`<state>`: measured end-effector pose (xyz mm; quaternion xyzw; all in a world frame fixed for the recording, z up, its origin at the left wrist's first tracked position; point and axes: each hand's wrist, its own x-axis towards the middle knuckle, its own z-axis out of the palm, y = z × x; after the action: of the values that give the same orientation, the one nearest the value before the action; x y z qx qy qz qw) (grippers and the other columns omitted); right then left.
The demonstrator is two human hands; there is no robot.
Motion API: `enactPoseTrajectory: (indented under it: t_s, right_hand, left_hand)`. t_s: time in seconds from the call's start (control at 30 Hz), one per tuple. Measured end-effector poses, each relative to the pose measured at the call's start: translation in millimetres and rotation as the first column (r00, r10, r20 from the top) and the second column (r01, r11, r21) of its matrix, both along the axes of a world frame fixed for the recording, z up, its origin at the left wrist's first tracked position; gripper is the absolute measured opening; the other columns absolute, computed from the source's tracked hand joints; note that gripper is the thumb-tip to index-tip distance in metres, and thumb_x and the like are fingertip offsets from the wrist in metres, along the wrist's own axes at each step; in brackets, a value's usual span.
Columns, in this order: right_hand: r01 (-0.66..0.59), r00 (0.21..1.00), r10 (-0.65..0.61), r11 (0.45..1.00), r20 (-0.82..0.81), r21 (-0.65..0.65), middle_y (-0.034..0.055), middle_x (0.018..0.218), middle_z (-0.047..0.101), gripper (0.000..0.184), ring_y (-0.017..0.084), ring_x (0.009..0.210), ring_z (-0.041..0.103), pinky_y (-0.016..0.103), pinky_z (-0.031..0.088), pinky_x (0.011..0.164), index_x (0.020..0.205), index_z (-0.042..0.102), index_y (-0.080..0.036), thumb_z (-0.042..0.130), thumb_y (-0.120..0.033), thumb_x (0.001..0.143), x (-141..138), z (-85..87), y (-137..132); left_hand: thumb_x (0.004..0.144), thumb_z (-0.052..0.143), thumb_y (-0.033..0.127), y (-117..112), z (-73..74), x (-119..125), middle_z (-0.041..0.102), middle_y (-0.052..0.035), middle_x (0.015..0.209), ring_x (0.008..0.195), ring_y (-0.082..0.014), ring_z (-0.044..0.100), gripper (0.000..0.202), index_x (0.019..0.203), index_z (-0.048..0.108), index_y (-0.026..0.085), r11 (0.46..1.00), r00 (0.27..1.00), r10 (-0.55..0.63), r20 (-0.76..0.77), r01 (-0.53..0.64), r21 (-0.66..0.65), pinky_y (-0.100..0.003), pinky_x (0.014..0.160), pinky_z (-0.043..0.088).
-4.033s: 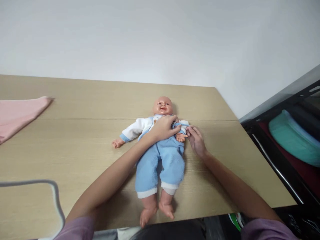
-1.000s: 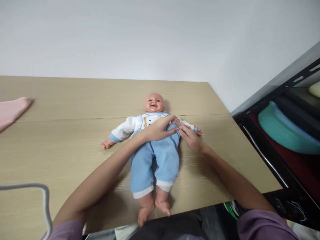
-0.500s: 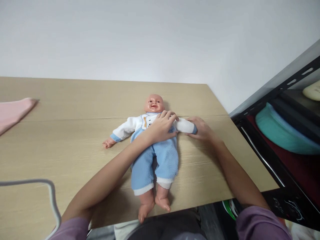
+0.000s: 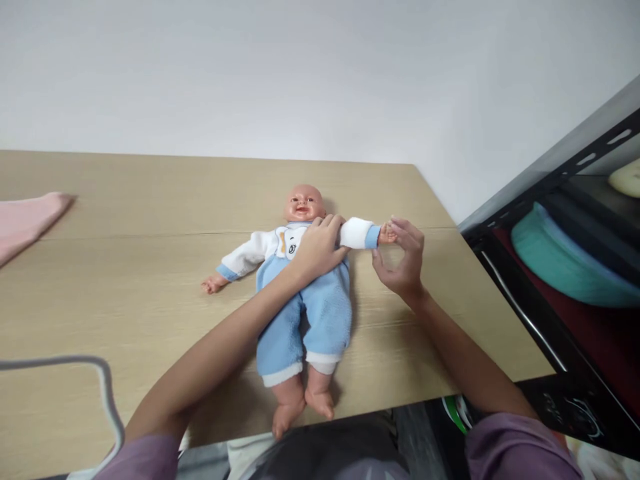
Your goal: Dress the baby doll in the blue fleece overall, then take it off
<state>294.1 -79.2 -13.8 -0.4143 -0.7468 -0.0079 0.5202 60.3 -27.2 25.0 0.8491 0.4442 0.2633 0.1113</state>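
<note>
A baby doll [image 4: 305, 300] in a white top and blue trousers lies on its back on the wooden table [image 4: 125, 280], head towards the wall. My left hand [image 4: 320, 247] rests on the doll's chest and shoulder, fingers curled over the cloth. My right hand [image 4: 403, 260] pinches the doll's small hand [image 4: 386, 233] at the end of the white sleeve [image 4: 356, 233], which is stretched out to the right and lifted a little off the table.
A pink cloth [image 4: 25, 220] lies at the table's far left. A grey hanger [image 4: 100, 400] sits at the near left edge. To the right stands a dark shelf [image 4: 550, 220] holding a teal bundle [image 4: 575, 260]. The wall is behind.
My right hand slid along the doll's arm from its waist to its hand and raised the arm outwards. My left hand stayed on the chest.
</note>
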Motion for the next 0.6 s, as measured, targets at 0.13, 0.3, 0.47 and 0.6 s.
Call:
enactPoseTrajectory:
  t_s: [0.13,0.3,0.47,0.6]
  right_hand:
    - [-0.035,0.953,-0.036,0.973,-0.302,-0.227,0.0202,0.172,0.042,0.071,0.04,0.155,0.054,0.063,0.064,0.11,0.166,0.034,-0.033,0.067,-0.038,0.103,-14.4,-23.9,6.3]
    - [-0.365,0.915,0.177,0.745,-0.363,-0.558,0.0146,0.134,0.073,0.039,0.03,0.125,0.073,0.053,0.062,0.109,0.133,0.065,-0.025,0.073,-0.043,0.099,-33.9,-41.0,8.1]
    - [-0.601,0.798,0.326,0.485,-0.506,-0.635,0.0073,0.121,0.077,0.032,0.026,0.119,0.072,0.047,0.058,0.112,0.122,0.07,-0.026,0.07,-0.051,0.102,-53.4,-40.9,7.1]
    - [-0.655,0.748,0.29,0.473,-0.598,-0.589,0.005,0.118,0.074,0.037,0.026,0.118,0.067,0.042,0.057,0.109,0.119,0.067,-0.028,0.07,-0.061,0.101,-79.3,-32.7,10.6]
  left_hand:
    - [0.093,0.065,0.036,7.1,-5.9,-9.9,0.075,-0.0142,0.118,0.108,-0.0361,0.069,0.031,0.119,0.063,0.02,0.994,0.954,0.059,0.294,-0.029,-0.107,-0.051,0.097,0.055]
    - [0.092,0.073,0.044,11.8,-10.1,-23.5,0.077,-0.0135,0.136,0.134,-0.0392,0.069,0.051,0.137,0.065,0.02,0.98,0.787,0.133,0.603,-0.014,-0.197,-0.052,0.115,0.052]
    - [0.089,0.081,0.048,10.9,-10.8,-37.3,0.078,-0.0106,0.141,0.146,-0.0382,0.063,0.046,0.128,0.075,0.023,0.955,0.537,0.244,0.807,0.01,-0.295,-0.054,0.13,0.044]
    - [0.086,0.086,0.051,10.2,-6.3,-49.3,0.082,-0.0084,0.133,0.142,-0.0375,0.069,0.043,0.117,0.079,0.022,0.923,0.288,0.333,0.898,0.095,-0.372,-0.052,0.128,0.049]
